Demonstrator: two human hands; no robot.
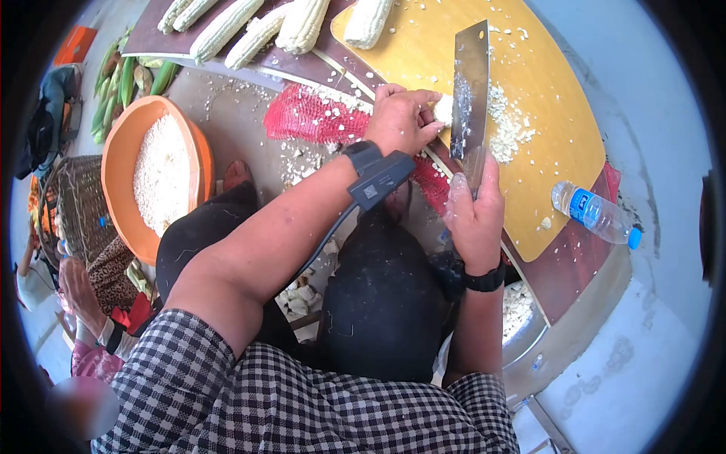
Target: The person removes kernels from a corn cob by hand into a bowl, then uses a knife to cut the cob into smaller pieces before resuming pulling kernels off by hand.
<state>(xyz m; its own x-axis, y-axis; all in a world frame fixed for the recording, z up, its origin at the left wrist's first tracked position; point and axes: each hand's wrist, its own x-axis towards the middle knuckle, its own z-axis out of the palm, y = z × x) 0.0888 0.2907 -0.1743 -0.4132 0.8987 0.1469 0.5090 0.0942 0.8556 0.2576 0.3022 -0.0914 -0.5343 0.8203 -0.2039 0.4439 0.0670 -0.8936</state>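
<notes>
My right hand (476, 216) is wrapped round the handle of a cleaver (470, 91), whose broad blade stands over a yellow board (560, 136). Pinched in the fingers of my left hand (404, 121) is a short pale piece of corn cob (444, 110), close to the left face of the blade. Cut white kernels (508, 125) lie scattered on the board to the right of the cleaver. A whole peeled corn cob (368, 21) rests at the far edge of the board, and several more cobs (227, 30) lie to its left on the dark tabletop (563, 284).
An orange basin (113, 174) of kernels stands on the floor at left, near a wicker basket (79, 197) and unhusked corn (117, 91). Red mesh (314, 117) hangs below the table edge. A water bottle (597, 214) lies at right. Another person's hand (79, 291) shows at lower left.
</notes>
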